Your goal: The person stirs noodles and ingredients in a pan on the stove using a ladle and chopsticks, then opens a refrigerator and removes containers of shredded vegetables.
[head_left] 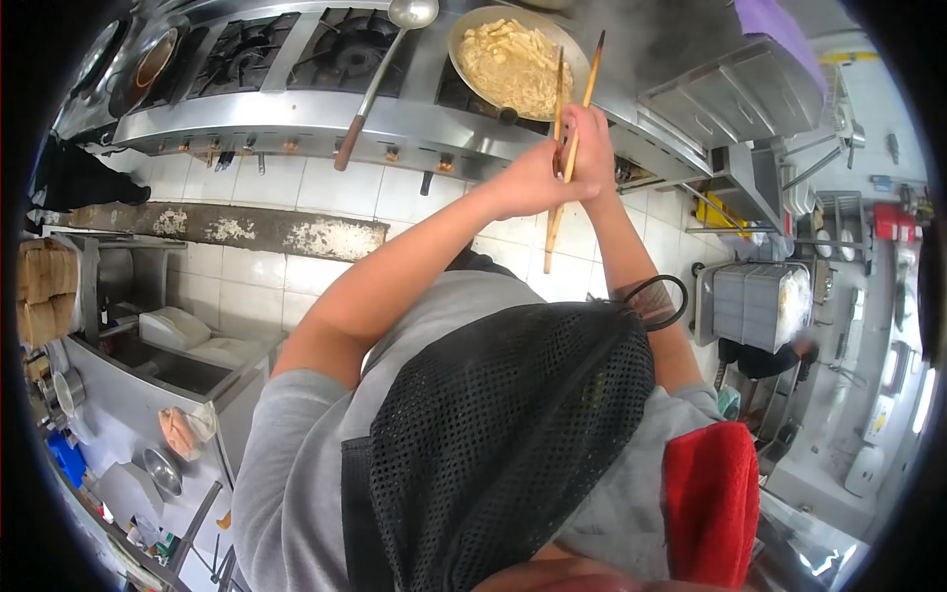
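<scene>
Both of my hands are closed together around a pair of long wooden chopsticks (592,77), just in front of the stove. My right hand (589,148) wraps round them from the right. Pressed against it, my left hand (528,180) has its fingers closed at the sticks. The upper tips reach over the near right edge of a round pan (456,61). Pale strips of food (508,64) in a light sauce fill this pan, but I cannot tell their kind. Left of the pan, a ladle (367,99) lies across the stove front, its brown handle toward me.
Burner grates (350,54) and another pan (153,61) stand along the stove (256,111) to the left. Haze hangs near the pan. A grey crate (755,304) stands at the right, with a person (769,360) beyond it. A steel counter (187,395) is behind me on the left.
</scene>
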